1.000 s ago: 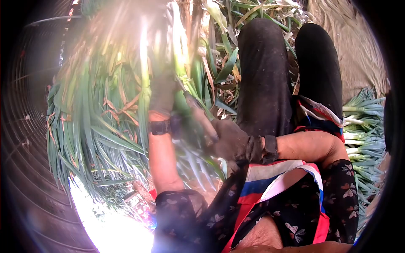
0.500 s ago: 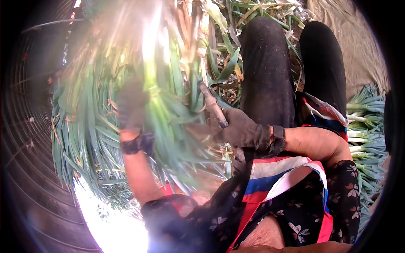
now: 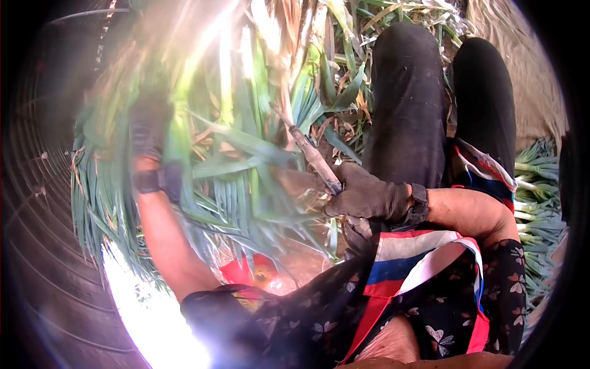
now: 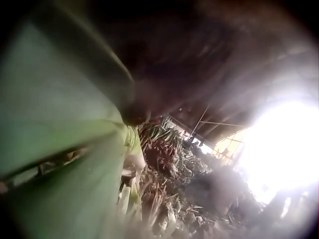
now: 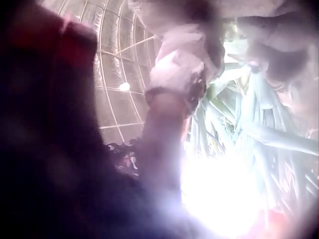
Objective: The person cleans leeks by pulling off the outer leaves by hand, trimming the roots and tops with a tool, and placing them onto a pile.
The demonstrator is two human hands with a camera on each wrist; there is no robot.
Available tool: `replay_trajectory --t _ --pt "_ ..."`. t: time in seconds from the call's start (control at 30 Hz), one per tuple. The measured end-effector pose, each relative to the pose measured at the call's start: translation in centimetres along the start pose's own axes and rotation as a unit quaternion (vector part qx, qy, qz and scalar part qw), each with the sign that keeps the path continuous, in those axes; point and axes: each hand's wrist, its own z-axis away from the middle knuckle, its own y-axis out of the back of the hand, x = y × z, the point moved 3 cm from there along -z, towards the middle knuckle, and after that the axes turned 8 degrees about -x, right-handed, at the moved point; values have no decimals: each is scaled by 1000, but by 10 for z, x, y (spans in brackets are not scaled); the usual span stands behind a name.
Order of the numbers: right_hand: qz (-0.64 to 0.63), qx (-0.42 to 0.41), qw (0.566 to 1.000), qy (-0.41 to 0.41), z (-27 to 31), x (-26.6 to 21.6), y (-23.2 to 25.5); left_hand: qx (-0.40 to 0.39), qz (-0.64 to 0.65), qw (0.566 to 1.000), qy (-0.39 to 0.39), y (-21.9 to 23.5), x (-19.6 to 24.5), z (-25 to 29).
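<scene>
My gloved left hand point(image 3: 150, 120) grips a leek point(image 3: 179, 120) over the left side of a big heap of leeks point(image 3: 114, 166); glare and motion blur soften both. In the left wrist view the leek's broad green leaves point(image 4: 65, 124) fill the left side, with the dark glove above them. In front of my lap, my gloved right hand point(image 3: 372, 192) holds a knife point(image 3: 314, 157) by its worn, pale handle. Its thin end points up and away to the left. The right wrist view is washed out, showing the left forearm point(image 5: 167, 119) beside pale leaves.
Trimmed leeks point(image 3: 538, 197) lie in a row on the right, near a tan cloth point(image 3: 519, 74). Dry leaf scraps point(image 3: 350, 111) cover the ground beside my knees point(image 3: 405, 80). A ribbed dark wall point(image 3: 37, 234) curves along the left. Something red point(image 3: 246, 270) lies below the heap.
My left hand has swung left across the heap with the leek, away from the knife. My right hand keeps its hold on the knife, which now shows more clearly.
</scene>
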Motion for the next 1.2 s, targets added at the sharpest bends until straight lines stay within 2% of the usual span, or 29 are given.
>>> replay_trajectory --t 0.03,0.13,0.2,0.3,0.33,0.37,0.43,0.47,0.5,0.53,0.57,0.6,0.63,0.7,0.73,0.77,0.83,0.87,0.9,0.97,1.03,1.1,1.2 --pt "6 -20 1000 17 -5 3 -2 24 -14 999 44 22 13 -7" --pt "3 -71 994 87 -14 0 -15 66 157 984 60 85 -3 -38" --pt "5 -82 990 119 -16 -2 -23 62 239 967 70 104 7 -49" --pt "12 -47 995 92 -21 2 -7 100 154 982 50 103 33 -50" --pt "-53 20 988 146 -15 -6 4 113 58 991 39 95 24 -48" --pt "-74 57 988 126 -15 -4 14 99 66 992 32 79 19 -43" --pt "-116 127 982 83 -15 3 33 69 -153 985 -30 34 -28 -37" --pt "-205 148 962 101 -17 8 38 83 -112 990 -33 6 -45 -20" --pt "-138 158 962 175 -23 14 43 21 -227 973 23 -35 -63 -13" --pt "-70 165 952 248 -30 23 46 13 -242 970 25 -73 -68 4" --pt "-88 170 953 235 -28 21 45 76 -232 970 15 -119 -93 27" --pt "-107 176 953 223 -27 18 44 101 -103 989 -24 -130 -76 43" --pt "-125 181 953 210 -25 15 44 81 25 995 50 -135 -70 48" --pt "-236 161 956 72 -6 3 43 74 -103 991 29 -128 -23 55" --pt "-167 162 964 129 -10 9 42 99 -236 967 5 -124 4 59" --pt "-95 162 964 187 -20 22 40 124 -363 923 -19 -121 34 60" --pt "-77 150 968 185 -19 21 42 146 -329 931 -61 -114 101 56" --pt "-132 139 973 125 -9 10 44 141 -163 973 -79 -113 138 51" --pt "-188 127 972 64 -4 4 44 129 8 987 -96 -115 170 45" --pt "-237 157 954 102 -7 5 45 6 192 977 -89 -147 204 23" --pt "-286 184 932 125 -7 1 45 -54 106 993 -14 -207 211 -12" --pt "-337 211 907 136 -1 -6 43 -68 41 996 26 -238 206 -38" --pt "-258 208 938 99 1 -4 50 -32 9 999 41 -246 206 -59"
